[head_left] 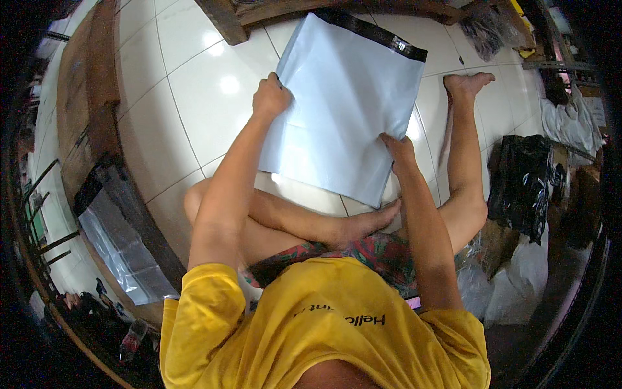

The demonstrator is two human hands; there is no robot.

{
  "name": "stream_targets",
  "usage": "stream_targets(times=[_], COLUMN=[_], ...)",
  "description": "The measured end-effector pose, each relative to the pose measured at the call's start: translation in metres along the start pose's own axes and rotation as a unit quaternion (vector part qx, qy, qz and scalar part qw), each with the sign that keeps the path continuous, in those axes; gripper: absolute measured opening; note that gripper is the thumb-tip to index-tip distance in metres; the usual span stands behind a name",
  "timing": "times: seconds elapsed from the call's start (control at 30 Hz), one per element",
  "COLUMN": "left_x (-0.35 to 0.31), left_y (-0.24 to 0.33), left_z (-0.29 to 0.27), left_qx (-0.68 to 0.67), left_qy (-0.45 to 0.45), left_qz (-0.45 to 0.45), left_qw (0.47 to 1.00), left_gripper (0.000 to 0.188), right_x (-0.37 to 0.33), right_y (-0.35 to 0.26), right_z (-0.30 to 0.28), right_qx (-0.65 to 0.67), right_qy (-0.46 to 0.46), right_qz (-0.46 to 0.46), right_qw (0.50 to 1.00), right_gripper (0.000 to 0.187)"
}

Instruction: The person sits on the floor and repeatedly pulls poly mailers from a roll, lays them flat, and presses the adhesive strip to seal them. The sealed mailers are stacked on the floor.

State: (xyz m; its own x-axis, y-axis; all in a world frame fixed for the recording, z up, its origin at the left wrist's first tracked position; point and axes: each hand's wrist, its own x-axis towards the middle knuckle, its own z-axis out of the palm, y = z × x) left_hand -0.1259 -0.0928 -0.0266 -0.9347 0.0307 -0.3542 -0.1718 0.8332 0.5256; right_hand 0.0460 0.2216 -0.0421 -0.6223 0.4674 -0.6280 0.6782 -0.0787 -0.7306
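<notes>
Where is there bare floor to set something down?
Bare white tiles lie between the left wooden bench and left hand; a narrower strip between the pale mailing bag and right leg. Crowded: around the black plastic bag.

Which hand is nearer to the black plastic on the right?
Right. The right hand holds the pale bag by its right edge, left of the black plastic, with the right leg between. The left hand holds the bag's left edge, farther away.

Two grips (272, 97) (402, 154), two feet (470, 81) (372, 223), one held bag (343, 107), one shirt (272, 343).
</notes>
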Motion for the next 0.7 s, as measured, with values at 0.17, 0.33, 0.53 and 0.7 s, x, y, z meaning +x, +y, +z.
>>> stream_targets(times=[0.17,0.33,0.53,0.7], left_x=[-0.021,-0.062,-0.074,-0.079], left_y=[0.001,0.019,0.036,0.052], left_z=[0.020,0.051,0.050,0.050], left_qx=[-0.107,-0.210,-0.143,-0.133], left_qy=[0.032,0.062,0.068,0.086], left_qz=[0.005,-0.002,-0.066,-0.079], left_qw=[0.994,0.976,0.985,0.984], left_gripper=[0.039,0.039,0.052,0.057], right_x=[0.015,0.044,0.056,0.073], right_y=[-0.020,-0.041,-0.039,-0.021], right_z=[-0.029,-0.074,-0.076,-0.089], right_qx=[-0.006,-0.121,-0.091,-0.221], right_qy=[-0.020,-0.041,-0.068,0.014], right_qz=[-0.013,-0.052,-0.030,-0.121], right_qw=[1.000,0.990,0.993,0.968], right_gripper=[0.049,0.051,0.048,0.027])
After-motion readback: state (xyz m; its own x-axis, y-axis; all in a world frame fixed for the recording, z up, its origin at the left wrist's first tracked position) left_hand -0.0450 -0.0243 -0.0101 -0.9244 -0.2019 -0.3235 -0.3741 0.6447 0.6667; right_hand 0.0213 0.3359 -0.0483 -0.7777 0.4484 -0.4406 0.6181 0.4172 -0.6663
